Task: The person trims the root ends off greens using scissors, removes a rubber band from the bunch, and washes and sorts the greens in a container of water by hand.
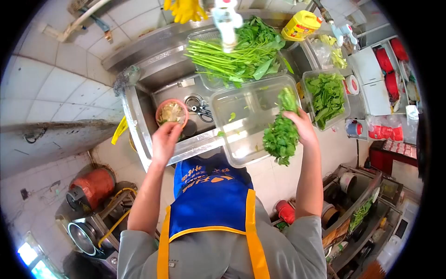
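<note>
My right hand (304,127) is wrapped round a bunch of leafy greens (280,136), held over the right side of a clear plastic tub (241,148). A few loose leaf bits lie in that tub. On the left, my left hand (166,140) has its fingertips pinched together at the near rim of a pink bowl (186,109). Pale scraps fill the bowl, which sits in the metal sink (147,100). Whatever the left fingers pinch is too small to make out. Black-handled scissors (204,112) lie beside the bowl, near the drain.
Long-stemmed greens (232,56) are heaped in a basket at the back, under a white tap (227,28). A tub of cut leaves (325,97) stands at right. Behind it are a yellow jug (301,26) and a plastic bag (323,51). The sink's front edge runs before me.
</note>
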`<state>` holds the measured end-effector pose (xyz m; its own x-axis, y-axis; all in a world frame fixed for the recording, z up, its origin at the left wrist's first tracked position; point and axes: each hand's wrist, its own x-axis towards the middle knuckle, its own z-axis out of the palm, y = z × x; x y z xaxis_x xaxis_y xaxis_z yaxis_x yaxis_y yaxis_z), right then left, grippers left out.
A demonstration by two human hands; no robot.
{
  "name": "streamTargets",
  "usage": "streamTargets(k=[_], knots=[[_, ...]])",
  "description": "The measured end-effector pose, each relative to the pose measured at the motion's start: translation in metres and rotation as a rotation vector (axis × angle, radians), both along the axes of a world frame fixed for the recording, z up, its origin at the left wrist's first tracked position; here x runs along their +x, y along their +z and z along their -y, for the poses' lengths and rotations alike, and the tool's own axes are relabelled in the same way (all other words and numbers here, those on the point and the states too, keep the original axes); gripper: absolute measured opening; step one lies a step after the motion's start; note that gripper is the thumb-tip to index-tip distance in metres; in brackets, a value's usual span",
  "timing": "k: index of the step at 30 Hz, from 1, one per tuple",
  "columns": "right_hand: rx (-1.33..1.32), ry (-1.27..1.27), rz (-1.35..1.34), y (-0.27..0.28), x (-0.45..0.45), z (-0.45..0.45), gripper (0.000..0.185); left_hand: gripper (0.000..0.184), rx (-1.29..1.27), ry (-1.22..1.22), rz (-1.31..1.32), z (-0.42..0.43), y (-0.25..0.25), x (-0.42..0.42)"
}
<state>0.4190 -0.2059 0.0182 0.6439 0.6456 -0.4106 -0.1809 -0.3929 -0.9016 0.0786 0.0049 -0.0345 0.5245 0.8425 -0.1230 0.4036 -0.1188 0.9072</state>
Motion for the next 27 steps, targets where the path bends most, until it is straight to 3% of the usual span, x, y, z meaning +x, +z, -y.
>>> streamTargets(k=[3, 4, 5, 7, 9, 12, 15, 20, 23, 24, 27], knots=[[-0.232, 0.344, 0.296, -0.041, 0.036, -0.010, 0.068, 0.019, 0.072, -0.184, 0.037, 0.038, 0.005, 0.062], [-0.512, 0.384, 0.484, -0.036, 0.026, -0.024, 0.082, 0.022, 0.018, -0.215, 0.011, 0.049, 0.004, 0.080], [-0.493, 0.474, 0.434, -0.042, 0.023, -0.029, 0.089, 0.024, -0.036, -0.248, -0.016, 0.060, 0.003, 0.096], [-0.646, 0.606, 0.742, -0.064, 0.014, -0.034, 0.082, 0.036, -0.168, -0.312, -0.087, 0.076, 0.005, 0.126], [-0.465, 0.504, 0.706, -0.110, 0.019, -0.024, 0.073, 0.045, -0.280, -0.304, -0.025, 0.091, -0.034, 0.147], [-0.224, 0.294, 0.117, -0.153, 0.038, -0.008, 0.057, 0.054, -0.602, -0.188, -0.031, 0.097, -0.058, 0.181], [-0.089, 0.138, -0.296, -0.108, 0.025, -0.008, 0.045, 0.057, -0.882, -0.029, 0.048, 0.103, -0.050, 0.217], [-0.120, 0.165, -0.278, -0.101, 0.031, -0.014, 0.048, 0.044, -1.003, 0.052, 0.262, 0.103, -0.071, 0.239], [-0.165, 0.164, -0.167, -0.139, 0.057, -0.007, 0.050, 0.041, -1.110, 0.112, 0.426, 0.101, -0.068, 0.230], [-0.137, 0.131, -0.289, -0.112, 0.060, -0.010, 0.048, 0.039, -1.168, 0.154, 0.457, 0.099, -0.059, 0.227], [-0.154, 0.071, -0.306, -0.119, 0.087, -0.006, 0.045, 0.037, -1.107, 0.149, 0.509, 0.096, -0.077, 0.220]])
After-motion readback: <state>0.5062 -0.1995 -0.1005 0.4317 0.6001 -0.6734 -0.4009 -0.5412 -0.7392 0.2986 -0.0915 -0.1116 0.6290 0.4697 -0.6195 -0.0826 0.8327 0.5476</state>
